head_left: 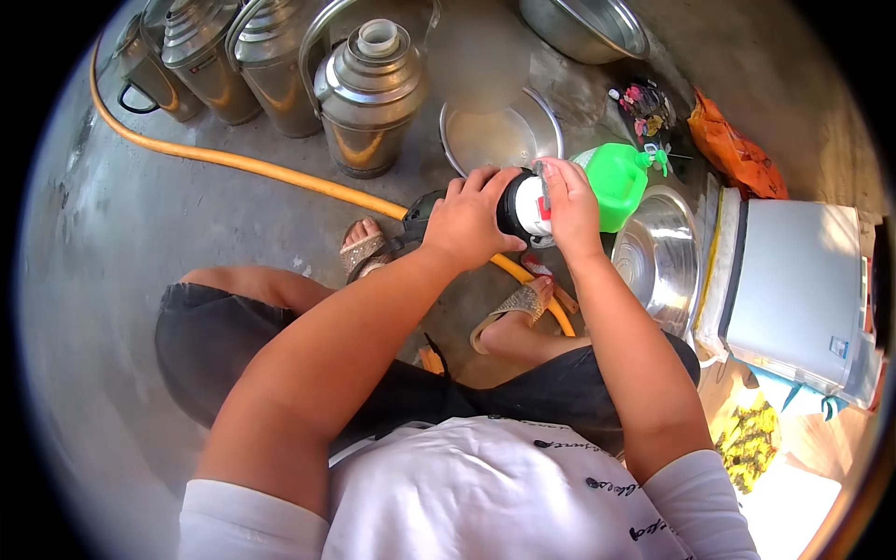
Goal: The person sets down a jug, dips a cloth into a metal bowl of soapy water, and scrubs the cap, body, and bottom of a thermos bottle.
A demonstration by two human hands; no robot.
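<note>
Between my hands is a white and black cylindrical object (533,206), lying roughly sideways, with a small red patch on its white part. My left hand (473,217) is wrapped over its black end, fingers bent around it. On the white end, my right hand (570,207) is closed, its fingers pressed against the side. Part of a black item (422,217) shows just left of my left hand. Right behind my right hand stands a bright green jug (617,185) with a green pump top.
Metal flasks (371,98) stand at the upper left. An orange hose (252,164) crosses the floor beneath my hands. Metal basins (657,250) lie ahead and right, beside a grey-white box (793,289). An orange bag (733,145) lies beyond. My sandalled feet are below my hands.
</note>
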